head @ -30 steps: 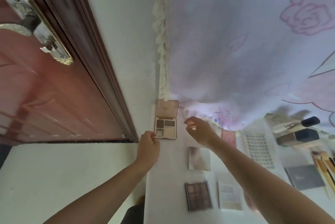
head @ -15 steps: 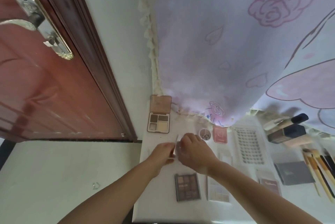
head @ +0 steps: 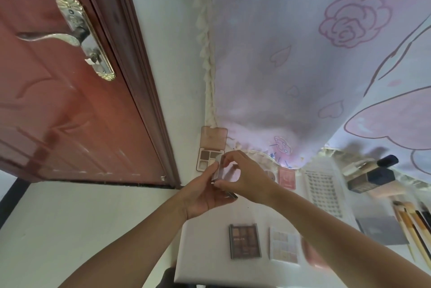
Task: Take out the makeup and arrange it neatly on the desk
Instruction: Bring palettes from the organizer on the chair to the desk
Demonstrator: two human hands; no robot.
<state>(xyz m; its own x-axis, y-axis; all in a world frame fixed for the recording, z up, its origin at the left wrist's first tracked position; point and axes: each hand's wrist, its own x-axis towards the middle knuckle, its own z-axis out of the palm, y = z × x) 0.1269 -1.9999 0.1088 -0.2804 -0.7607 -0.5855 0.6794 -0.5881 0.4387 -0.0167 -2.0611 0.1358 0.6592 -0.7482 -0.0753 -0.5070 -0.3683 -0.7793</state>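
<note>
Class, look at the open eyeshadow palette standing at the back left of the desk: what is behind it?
Behind the open eyeshadow palette is white wall and the curtain's tasselled edge. What the lid covers cannot be seen.

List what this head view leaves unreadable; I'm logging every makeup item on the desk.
- Compact held in both hands: the right hand and left hand cover most of it.
- Round item: half hidden behind the right wrist.
- Pink item: blurred, covered by the right forearm.
- Brushes: cut off by the right edge.
- Brown palette: lettering too small.
</note>
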